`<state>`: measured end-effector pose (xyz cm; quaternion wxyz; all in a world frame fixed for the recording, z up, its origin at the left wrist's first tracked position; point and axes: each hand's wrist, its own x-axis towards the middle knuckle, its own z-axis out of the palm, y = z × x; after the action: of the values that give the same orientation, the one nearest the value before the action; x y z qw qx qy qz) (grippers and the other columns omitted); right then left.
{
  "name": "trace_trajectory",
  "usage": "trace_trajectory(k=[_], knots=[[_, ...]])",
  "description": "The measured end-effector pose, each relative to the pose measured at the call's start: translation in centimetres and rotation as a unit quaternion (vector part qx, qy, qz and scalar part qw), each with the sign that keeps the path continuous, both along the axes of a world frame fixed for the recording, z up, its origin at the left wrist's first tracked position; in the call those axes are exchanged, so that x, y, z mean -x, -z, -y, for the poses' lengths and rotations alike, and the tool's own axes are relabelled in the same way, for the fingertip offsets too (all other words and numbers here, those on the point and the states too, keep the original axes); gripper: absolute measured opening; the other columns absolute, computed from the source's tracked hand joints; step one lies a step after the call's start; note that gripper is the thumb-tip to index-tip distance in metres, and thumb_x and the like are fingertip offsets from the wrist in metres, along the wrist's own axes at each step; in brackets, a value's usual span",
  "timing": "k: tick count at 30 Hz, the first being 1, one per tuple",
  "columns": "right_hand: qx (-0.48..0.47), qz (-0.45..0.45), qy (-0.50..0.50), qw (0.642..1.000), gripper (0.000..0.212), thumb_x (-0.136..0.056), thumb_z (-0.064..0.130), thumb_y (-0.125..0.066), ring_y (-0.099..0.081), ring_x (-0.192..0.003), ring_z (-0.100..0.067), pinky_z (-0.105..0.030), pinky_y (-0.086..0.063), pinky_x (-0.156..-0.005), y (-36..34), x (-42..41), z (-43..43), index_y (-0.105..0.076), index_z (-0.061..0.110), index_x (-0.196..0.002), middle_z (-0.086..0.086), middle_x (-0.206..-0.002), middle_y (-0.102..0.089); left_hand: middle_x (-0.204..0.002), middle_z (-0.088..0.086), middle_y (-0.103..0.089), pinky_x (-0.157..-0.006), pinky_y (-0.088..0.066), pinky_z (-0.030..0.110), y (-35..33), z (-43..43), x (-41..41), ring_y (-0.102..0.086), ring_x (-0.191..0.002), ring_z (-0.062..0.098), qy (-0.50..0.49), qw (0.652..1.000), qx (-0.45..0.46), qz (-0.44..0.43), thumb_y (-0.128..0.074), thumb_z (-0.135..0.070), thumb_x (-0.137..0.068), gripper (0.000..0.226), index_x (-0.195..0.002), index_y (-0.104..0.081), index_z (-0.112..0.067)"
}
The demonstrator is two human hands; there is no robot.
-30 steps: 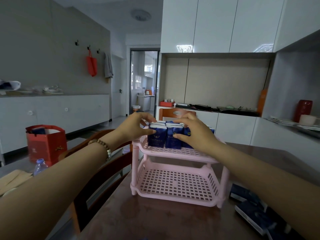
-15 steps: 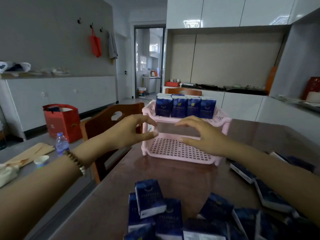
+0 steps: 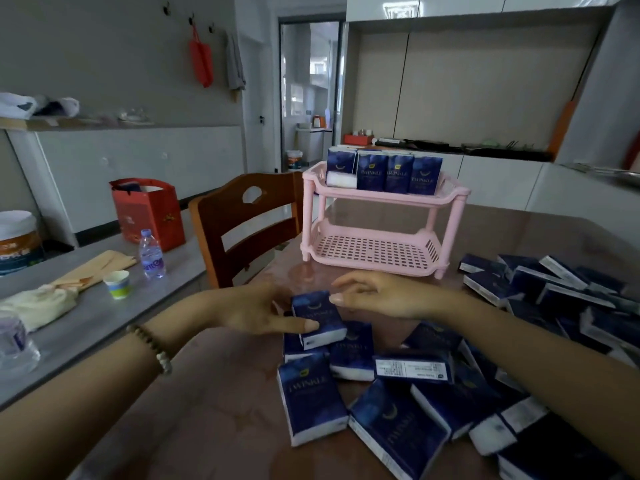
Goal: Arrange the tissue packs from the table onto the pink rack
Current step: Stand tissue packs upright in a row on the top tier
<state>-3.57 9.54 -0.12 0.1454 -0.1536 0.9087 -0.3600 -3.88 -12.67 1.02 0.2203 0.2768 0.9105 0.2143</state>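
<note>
Head camera: loose tissue packs (image 3: 311,407) lie heaped nearer than both hands. Left hand (image 3: 256,311) grips one raised pack (image 3: 320,322); right hand (image 3: 377,299), fingers relaxed, touches its top corner. Beyond the hands, the pink rack (image 3: 374,199) carries four upright packs (image 3: 384,174) on its top shelf.

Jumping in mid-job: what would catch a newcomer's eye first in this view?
The pink rack at the far middle of the table, with a row of blue tissue packs standing on its top shelf and its lower shelf bare. Then the heap of blue packs spread over the table's near right, where the left hand and right hand meet on one raised pack.
</note>
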Motion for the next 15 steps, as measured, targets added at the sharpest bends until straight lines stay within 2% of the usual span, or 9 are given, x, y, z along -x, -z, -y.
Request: trace_trajectory(k=[5, 8, 10, 13, 15], knots=[[0.066, 0.069, 0.005, 0.995, 0.05, -0.086, 0.042, -0.059, -0.059, -0.108, -0.011, -0.022, -0.045, -0.089, 0.7, 0.0, 1.6, -0.046, 0.024, -0.13, -0.002, -0.122, -0.061, -0.104, -0.016, -0.051, -0.066, -0.04, 0.005, 0.4, 0.0, 0.0, -0.05, -0.087, -0.004, -0.005, 1.0, -0.023, 0.003, -0.054, -0.042, -0.088, 0.034, -0.119, -0.048, -0.029], [0.085, 0.084, 0.01, 0.993, 0.04, -0.087, 0.029, -0.062, -0.06, -0.107, -0.015, -0.021, -0.048, -0.088, 1.1, 0.1, 1.8, -0.049, 0.016, -0.122, -0.005, -0.122, -0.061, -0.1, -0.02, -0.048, -0.068, -0.038, 0.007, 0.6, -0.1, 0.4, -0.048, -0.087, -0.004, 0.002, 0.999, -0.029, 0.018, -0.054, -0.04, -0.088, 0.025, -0.109, -0.042, -0.037], [0.115, 0.082, 0.026, 0.99, 0.032, -0.086, 0.023, -0.063, -0.062, -0.099, -0.016, -0.022, -0.049, -0.084, 1.3, 0.2, 1.7, -0.05, 0.014, -0.115, -0.007, -0.115, -0.063, -0.098, -0.022, -0.046, -0.069, -0.041, 0.009, 0.6, -0.1, 0.7, -0.048, -0.089, -0.002, 0.003, 0.999, -0.031, 0.029, -0.054, -0.041, -0.088, 0.023, -0.106, -0.04, -0.038], [0.147, 0.074, 0.043, 0.985, 0.031, -0.084, 0.016, -0.066, -0.062, -0.087, -0.012, -0.018, -0.05, -0.076, 1.4, 0.4, 1.6, -0.051, 0.012, -0.111, -0.005, -0.105, -0.065, -0.106, -0.018, -0.046, -0.074, -0.049, 0.014, 0.5, -0.1, 1.0, -0.05, -0.095, 0.003, 0.005, 0.997, -0.041, 0.063, -0.057, -0.039, -0.087, 0.023, -0.103, -0.04, -0.041], [0.155, 0.069, 0.048, 0.984, 0.03, -0.083, 0.014, -0.067, -0.063, -0.087, -0.011, -0.018, -0.05, -0.077, 1.3, 0.5, 1.4, -0.052, 0.014, -0.11, -0.002, -0.101, -0.066, -0.11, -0.017, -0.047, -0.076, -0.051, 0.015, 0.2, 0.0, 1.1, -0.052, -0.095, 0.003, 0.014, 0.996, -0.042, 0.074, -0.058, -0.037, -0.087, 0.026, -0.107, -0.042, -0.039]])
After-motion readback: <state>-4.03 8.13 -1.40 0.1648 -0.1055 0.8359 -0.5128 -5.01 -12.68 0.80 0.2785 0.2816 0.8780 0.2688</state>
